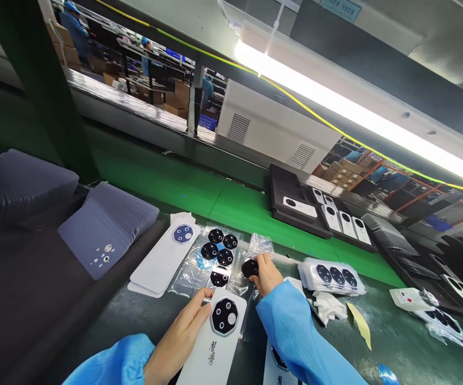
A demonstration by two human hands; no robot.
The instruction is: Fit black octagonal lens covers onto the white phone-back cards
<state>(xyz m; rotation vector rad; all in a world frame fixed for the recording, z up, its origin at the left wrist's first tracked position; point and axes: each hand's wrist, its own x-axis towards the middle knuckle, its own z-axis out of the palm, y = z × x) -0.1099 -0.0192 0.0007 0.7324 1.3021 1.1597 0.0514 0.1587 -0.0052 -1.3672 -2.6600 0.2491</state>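
Note:
My left hand [177,339] grips the left edge of a white phone back cover [215,355], which has a black octagonal camera area at its top and dark lettering below. Between the fingertips of my right hand [269,275] is a black camera lens cover [249,268], held just above the table, up and right of the phone cover. Beside it, several similar black lens covers [216,236] lie on a clear plastic sheet [185,275]. A second phone cover [270,369] is partly hidden under my right forearm.
To the left are white panels [157,262] and a fanned stack of bluish sleeves [107,216]. Bagged lens covers [331,275], a crumpled tissue [330,307] and a yellow paper strip [360,323] lie right. Black trays [295,206] holding phone covers stand behind; a lamp [336,101] hangs overhead.

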